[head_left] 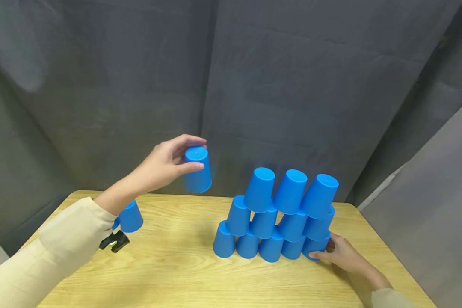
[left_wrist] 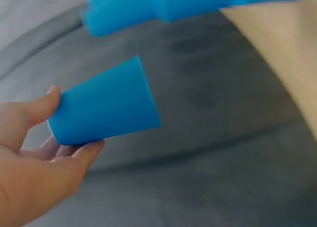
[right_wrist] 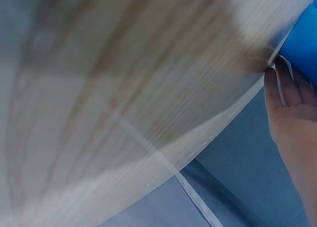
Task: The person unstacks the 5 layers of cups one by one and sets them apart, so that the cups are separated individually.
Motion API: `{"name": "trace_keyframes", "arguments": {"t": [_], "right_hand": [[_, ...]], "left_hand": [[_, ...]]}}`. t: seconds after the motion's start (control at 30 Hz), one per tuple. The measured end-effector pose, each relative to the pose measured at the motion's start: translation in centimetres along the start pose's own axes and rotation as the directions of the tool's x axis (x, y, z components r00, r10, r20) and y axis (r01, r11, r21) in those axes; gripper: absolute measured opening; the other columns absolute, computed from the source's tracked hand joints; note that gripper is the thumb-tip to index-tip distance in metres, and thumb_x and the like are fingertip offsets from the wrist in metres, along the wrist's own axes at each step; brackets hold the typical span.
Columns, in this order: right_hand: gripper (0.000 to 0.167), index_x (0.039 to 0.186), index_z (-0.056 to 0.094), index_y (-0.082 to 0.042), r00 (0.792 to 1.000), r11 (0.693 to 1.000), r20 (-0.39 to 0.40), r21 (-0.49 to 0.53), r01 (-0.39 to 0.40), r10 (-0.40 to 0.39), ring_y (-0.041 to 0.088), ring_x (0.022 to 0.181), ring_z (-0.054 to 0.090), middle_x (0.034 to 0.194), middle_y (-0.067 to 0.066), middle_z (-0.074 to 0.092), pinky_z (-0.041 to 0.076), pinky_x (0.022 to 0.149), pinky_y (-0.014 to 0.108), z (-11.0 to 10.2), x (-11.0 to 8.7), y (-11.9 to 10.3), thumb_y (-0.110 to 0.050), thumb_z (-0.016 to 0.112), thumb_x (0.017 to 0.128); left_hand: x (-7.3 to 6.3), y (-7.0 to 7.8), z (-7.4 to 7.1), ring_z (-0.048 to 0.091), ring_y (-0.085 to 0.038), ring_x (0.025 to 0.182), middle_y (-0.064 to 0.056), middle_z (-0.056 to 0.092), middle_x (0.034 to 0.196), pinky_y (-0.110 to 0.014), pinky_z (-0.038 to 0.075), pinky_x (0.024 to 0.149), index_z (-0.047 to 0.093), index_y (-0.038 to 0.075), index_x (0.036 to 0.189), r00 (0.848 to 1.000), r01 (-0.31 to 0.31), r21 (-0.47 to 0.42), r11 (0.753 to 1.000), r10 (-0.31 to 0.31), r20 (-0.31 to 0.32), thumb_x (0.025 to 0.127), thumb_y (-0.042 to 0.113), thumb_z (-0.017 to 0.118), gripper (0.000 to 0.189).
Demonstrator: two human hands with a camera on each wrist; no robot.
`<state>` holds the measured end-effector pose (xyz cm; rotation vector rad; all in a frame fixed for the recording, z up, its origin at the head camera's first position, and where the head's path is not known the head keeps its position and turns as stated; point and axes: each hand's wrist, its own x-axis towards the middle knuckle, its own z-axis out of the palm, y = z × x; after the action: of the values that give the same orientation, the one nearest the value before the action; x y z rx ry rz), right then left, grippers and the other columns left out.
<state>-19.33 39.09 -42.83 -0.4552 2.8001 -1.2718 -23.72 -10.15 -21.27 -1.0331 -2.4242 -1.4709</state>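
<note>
My left hand [head_left: 169, 160] holds an upside-down blue plastic cup [head_left: 197, 182] above the table, left of a stacked wall of cups. In the left wrist view, the thumb and fingers of the left hand [left_wrist: 47, 158] pinch this cup [left_wrist: 106, 106] near its closed end. Upside-down blue cups form the wall in three rows, with three on top [head_left: 290, 192]. Down at the wall's right end, my right hand [head_left: 344, 254] grips the end cup [head_left: 313, 249] of the bottom row, its thumb in front. The right wrist view shows only part of that hand [right_wrist: 294, 113] against blue plastic.
Further blue cups [head_left: 131, 217] stand on the left of the wooden table [head_left: 169, 265], partly hidden by my left forearm. A dark grey curtain [head_left: 138, 85] hangs behind the table. A small black device [head_left: 115, 241] sits by the left wrist.
</note>
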Motion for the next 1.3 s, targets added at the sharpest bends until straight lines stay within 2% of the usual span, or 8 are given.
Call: {"name": "trace_keyframes", "arguments": {"t": [0.13,0.33,0.53,0.7,0.93,1.1,1.2,1.3], "right_hand": [[0.076,0.146,0.032,0.008,1.0,1.0,-0.003,-0.002,-0.001,0.001,0.053,0.118,0.052,0.135,0.034,0.049,0.051,0.089,0.06,0.0,-0.1,-0.1,-0.017,0.075,0.088],[0.078,0.147,0.03,0.008,0.999,0.999,0.006,0.001,-0.033,0.033,0.053,0.12,0.051,0.137,0.034,0.047,0.05,0.091,0.06,0.1,-0.2,-0.3,-0.018,0.075,0.088],[0.079,0.146,0.033,0.007,0.999,0.998,-0.009,-0.019,-0.054,0.054,0.051,0.119,0.052,0.136,0.032,0.049,0.051,0.09,0.057,0.1,-0.4,-0.1,-0.021,0.077,0.087],[0.079,0.146,0.033,0.007,0.998,0.998,-0.01,-0.025,-0.06,0.06,0.051,0.119,0.052,0.136,0.032,0.049,0.051,0.09,0.057,0.1,-0.6,0.4,-0.021,0.077,0.087],[0.077,0.145,0.033,0.009,0.998,0.998,-0.013,-0.016,-0.054,0.054,0.051,0.118,0.053,0.135,0.033,0.049,0.051,0.089,0.057,0.1,-0.8,0.5,-0.018,0.077,0.087],[0.076,0.145,0.034,0.008,0.999,0.999,-0.016,-0.015,-0.048,0.048,0.051,0.118,0.053,0.135,0.033,0.05,0.051,0.089,0.058,0.1,-0.7,0.4,-0.018,0.076,0.087],[0.076,0.145,0.034,0.008,0.999,0.999,-0.015,-0.015,-0.046,0.046,0.051,0.118,0.053,0.135,0.033,0.049,0.051,0.089,0.058,0.1,-0.8,0.4,-0.018,0.076,0.087],[0.076,0.144,0.034,0.008,0.999,0.999,-0.017,-0.016,-0.042,0.042,0.052,0.118,0.053,0.135,0.033,0.05,0.051,0.089,0.058,0.1,-0.8,0.4,-0.018,0.077,0.087]], "left_hand": [[-1.9,-4.2,-0.6,0.051,-0.038,0.126,-0.021,0.053,0.137,-0.047,0.044,0.104,0.05,-0.002,0.136,0.997,0.052,0.119,0.991,-0.058,0.044,0.089,0.004,0.071,0.052],[-4.8,-9.9,-0.7,0.053,-0.044,0.119,-0.026,0.054,0.132,-0.047,0.047,0.098,0.05,-0.005,0.133,0.986,0.089,0.276,0.957,-0.124,0.112,0.089,0.002,0.07,0.049],[-5.9,-13.5,-0.3,0.051,-0.047,0.12,-0.026,0.054,0.129,-0.051,0.044,0.101,0.051,-0.007,0.131,0.971,0.081,0.376,0.923,-0.158,0.178,0.088,-0.002,0.07,0.047],[-6.0,-14.9,0.0,0.053,-0.046,0.116,-0.026,0.056,0.123,-0.051,0.047,0.097,0.053,-0.006,0.128,0.956,0.082,0.426,0.901,-0.192,0.222,0.087,-0.003,0.07,0.045],[-5.9,-15.8,0.0,0.053,-0.045,0.113,-0.026,0.056,0.12,-0.051,0.048,0.094,0.053,-0.007,0.127,0.948,0.082,0.471,0.878,-0.214,0.235,0.085,-0.006,0.071,0.045],[-5.8,-15.9,-0.1,0.053,-0.045,0.111,-0.026,0.055,0.118,-0.049,0.049,0.093,0.051,-0.008,0.128,0.938,0.078,0.501,0.862,-0.235,0.257,0.084,-0.009,0.07,0.048],[-5.7,-15.6,-0.1,0.053,-0.045,0.112,-0.027,0.054,0.12,-0.047,0.049,0.095,0.05,-0.008,0.129,0.932,0.075,0.5,0.863,-0.239,0.274,0.085,-0.008,0.07,0.049],[-5.7,-15.2,-0.1,0.051,-0.046,0.115,-0.027,0.052,0.123,-0.048,0.047,0.097,0.049,-0.008,0.13,0.933,0.062,0.492,0.869,-0.225,0.28,0.085,-0.004,0.072,0.05]]}}
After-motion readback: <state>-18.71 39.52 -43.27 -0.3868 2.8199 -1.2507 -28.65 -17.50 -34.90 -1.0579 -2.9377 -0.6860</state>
